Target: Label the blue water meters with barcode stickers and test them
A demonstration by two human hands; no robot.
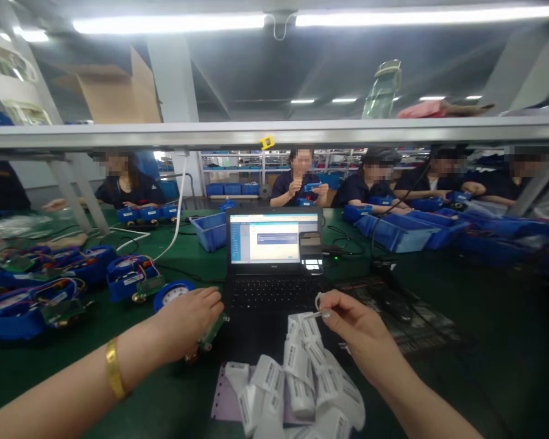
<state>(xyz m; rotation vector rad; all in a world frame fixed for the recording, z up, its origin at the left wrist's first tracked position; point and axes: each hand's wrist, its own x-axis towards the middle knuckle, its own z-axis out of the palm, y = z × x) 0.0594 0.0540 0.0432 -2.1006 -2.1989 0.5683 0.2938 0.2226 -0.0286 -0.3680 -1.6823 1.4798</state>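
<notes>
My left hand [188, 320] lies closed over a blue round meter unit [172, 293] with a green circuit board [214, 330] sticking out beside it, just left of a black laptop [274, 268]. A gold bangle sits on that wrist. My right hand [354, 326] pinches the top end of a curled strip of white barcode labels [307, 372], which hangs down in front of the laptop onto a pile of more labels near the table's front edge.
Several blue meter units with wires and boards [50, 286] lie on the green table at the left. Blue plastic bins [395, 235] stand behind and to the right. Several other people sit working across the table. A metal shelf rail [274, 133] runs overhead.
</notes>
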